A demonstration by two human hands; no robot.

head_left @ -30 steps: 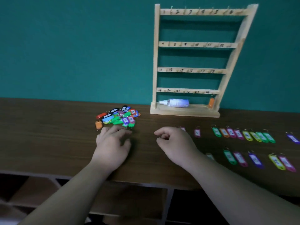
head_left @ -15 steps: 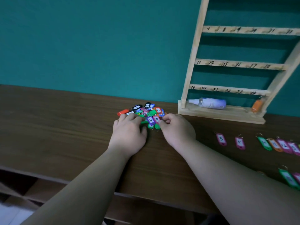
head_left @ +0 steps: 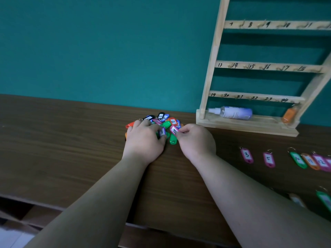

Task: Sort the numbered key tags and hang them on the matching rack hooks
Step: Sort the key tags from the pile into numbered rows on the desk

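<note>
— Many key tags (head_left: 166, 124) in one heap; where does it lie?

— On the brown table (head_left: 71, 140), near the foot of the wooden rack (head_left: 212, 68) and close to the teal wall; both hands are on the heap.

— And the hands?

— The right hand (head_left: 196, 140) pinches the pink tag marked 18 (head_left: 174, 130) between thumb and forefinger at the heap's right edge; the left hand (head_left: 143, 141) lies over the heap's left side, fingers bent, with the purple tag marked 8 (head_left: 162, 131) between thumb and forefinger; whether it actually grips that tag cannot be told.

— Beyond the heap?

— To the right, well apart from it, a row of tags (head_left: 268, 159) lies flat on the table, reading 3, 5, 10, 11, 12; more tags lie nearer the front edge, too blurred to read; the rack's rails carry handwritten numbers beside small hooks; an orange tag (head_left: 289, 115) hangs below the number 24; a spray bottle (head_left: 234, 112) lies on its side on the rack's base.
</note>
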